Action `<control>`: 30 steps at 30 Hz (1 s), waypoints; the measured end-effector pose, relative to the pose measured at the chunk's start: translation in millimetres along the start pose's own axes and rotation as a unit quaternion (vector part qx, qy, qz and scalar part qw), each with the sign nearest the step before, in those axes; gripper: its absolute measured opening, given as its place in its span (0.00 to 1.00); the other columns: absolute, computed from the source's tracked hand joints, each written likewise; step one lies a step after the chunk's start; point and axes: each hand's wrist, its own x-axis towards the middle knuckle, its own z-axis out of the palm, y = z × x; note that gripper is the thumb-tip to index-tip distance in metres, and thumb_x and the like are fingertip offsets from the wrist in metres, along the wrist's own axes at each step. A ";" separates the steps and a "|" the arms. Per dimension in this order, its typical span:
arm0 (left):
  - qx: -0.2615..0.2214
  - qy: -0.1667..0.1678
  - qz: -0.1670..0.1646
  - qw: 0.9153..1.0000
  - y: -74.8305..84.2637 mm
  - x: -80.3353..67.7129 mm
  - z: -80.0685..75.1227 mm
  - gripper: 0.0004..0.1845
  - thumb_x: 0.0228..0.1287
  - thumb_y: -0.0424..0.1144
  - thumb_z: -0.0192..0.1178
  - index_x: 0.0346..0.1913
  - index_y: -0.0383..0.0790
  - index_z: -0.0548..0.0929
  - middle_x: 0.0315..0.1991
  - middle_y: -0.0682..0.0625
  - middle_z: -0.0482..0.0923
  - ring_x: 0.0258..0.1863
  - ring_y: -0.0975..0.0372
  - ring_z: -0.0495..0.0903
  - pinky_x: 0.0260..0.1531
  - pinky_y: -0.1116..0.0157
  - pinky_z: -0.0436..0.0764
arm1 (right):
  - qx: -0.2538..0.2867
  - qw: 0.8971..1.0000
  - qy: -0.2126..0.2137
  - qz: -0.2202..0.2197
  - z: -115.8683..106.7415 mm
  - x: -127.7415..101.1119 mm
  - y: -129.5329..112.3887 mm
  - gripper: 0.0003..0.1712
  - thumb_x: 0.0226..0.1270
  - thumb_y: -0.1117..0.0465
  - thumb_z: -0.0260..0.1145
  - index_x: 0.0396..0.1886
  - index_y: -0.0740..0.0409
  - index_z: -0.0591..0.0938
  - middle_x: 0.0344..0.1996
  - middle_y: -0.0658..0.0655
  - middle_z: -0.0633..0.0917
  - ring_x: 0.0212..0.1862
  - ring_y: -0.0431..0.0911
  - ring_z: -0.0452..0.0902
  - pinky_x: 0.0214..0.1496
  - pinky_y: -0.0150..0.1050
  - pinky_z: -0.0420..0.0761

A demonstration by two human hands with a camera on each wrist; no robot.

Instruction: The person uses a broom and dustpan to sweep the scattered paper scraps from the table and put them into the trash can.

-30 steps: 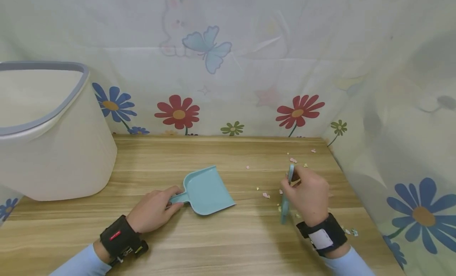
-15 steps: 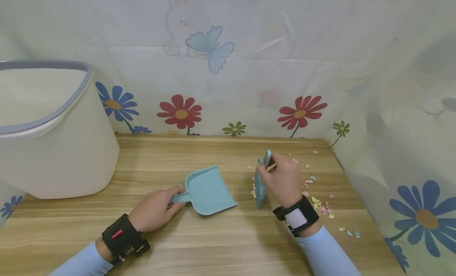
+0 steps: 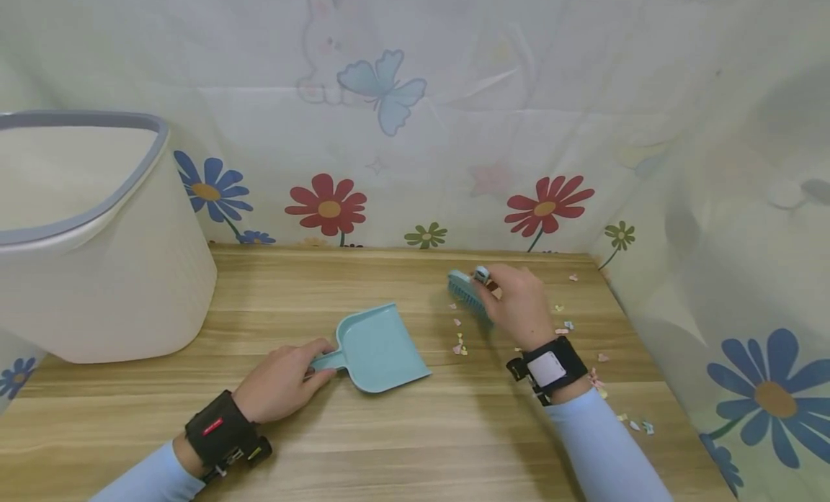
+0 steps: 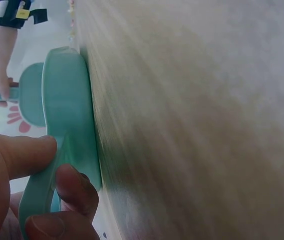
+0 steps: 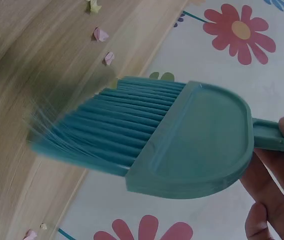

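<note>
Though cut off at far left, plainly open-topped: gray-rimmed white bin (image 3: pixel 130 286), at approx. 10 o'c. from dustpan (image 3: pixel 382 349) (12 o'c. toward back cloth (image 3: pixel 454 142)). At 8, lt.-blue sleeve (image 3: pixel 152 474) & red-tagged black wrist strap (image 3: pixel 223 430). Btwn 8 & 9, left hand (image 3: pixel 279 383), w/ thumb pressed on top of dustpan handle (image 3: pixel 329 361) & fingers curled beneath, wrapped round it. At clock centre, teal dustpan, resting on wood-grain tabletop (image 3: pixel 389 448), w/ mouth turned btwn 2 & 3. Printed on cloth at 12, blue butterfly (image 3: pixel 385 91). Near mouth but apart from it, at 3, small pink & yellow scraps (image 3: pixel 460 349). At 2, matching teal brush (image 3: pixel 465 286), tilted, w/ bristles (image 5: pixel 111 120) partly blurred in r.-wrist view; can't tell if touching tabletop. Just beside, btwn 2 & 3, right hand (image 3: pixel 519 307), w/ thumb & fingers bent round brush handle (image 3: pixel 481 274), holding brush. At 3, second black strap (image 3: pixel 564 358), & more scraps (image 3: pixel 563 330) just beside it. Btwn 3 & 4, second sleeve (image 3: pixel 603 444), also lt. blue, w/ a few bits nearby. At far r., 3 o'c., side cloth (image 3: pixel 700 286) printed w/ big blue flower (image 3: pixel 774 400).
</note>
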 end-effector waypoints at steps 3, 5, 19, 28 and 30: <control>0.000 0.000 -0.001 1.000 -0.3 0.3 0.6 0.14 0.72 0.45 0.67 0.56 0.48 0.83 0.33 0.59 0.80 0.22 0.72 0.68 0.22 0.71 0.67 | 0.004 1.000 -0.026 -0.009 0.6 -0.6 0.7 0.08 0.63 0.63 0.78 0.41 0.56 0.89 0.34 0.54 0.92 0.34 0.46 0.88 0.37 0.45 0.78; 0.001 -0.001 -0.001 1.000 -0.6 0.6 1.1 0.14 0.72 0.45 0.67 0.56 0.47 0.83 0.32 0.60 0.80 0.22 0.72 0.68 0.22 0.71 0.66 | 0.013 0.999 -0.035 -0.017 0.4 -3.2 0.9 0.09 0.61 0.63 0.79 0.41 0.56 0.90 0.34 0.53 0.92 0.32 0.44 0.87 0.37 0.43 0.74; 0.005 0.002 0.006 1.000 0.0 0.5 -0.3 0.14 0.71 0.45 0.67 0.55 0.47 0.83 0.31 0.60 0.79 0.22 0.72 0.68 0.22 0.70 0.66 | 0.025 0.996 -0.068 -0.058 -17.3 -43.8 -15.2 0.17 0.54 0.66 0.82 0.44 0.51 0.92 0.39 0.48 0.93 0.41 0.43 0.89 0.44 0.45 0.76; 0.006 0.002 0.001 1.000 -0.5 0.7 0.1 0.15 0.71 0.45 0.67 0.57 0.46 0.83 0.33 0.59 0.81 0.21 0.72 0.69 0.22 0.70 0.67 | 0.068 0.991 -0.031 -0.111 -35.5 -57.6 -12.9 0.19 0.52 0.68 0.82 0.45 0.54 0.90 0.40 0.50 0.93 0.39 0.44 0.89 0.44 0.46 0.78; 0.008 0.003 0.000 1.000 -0.6 0.7 0.6 0.16 0.71 0.45 0.67 0.57 0.46 0.83 0.34 0.59 0.82 0.22 0.72 0.69 0.23 0.70 0.67 | 0.072 0.992 -0.015 -0.099 -39.7 -56.7 -8.4 0.19 0.52 0.69 0.82 0.45 0.56 0.90 0.39 0.51 0.93 0.38 0.45 0.90 0.44 0.47 0.80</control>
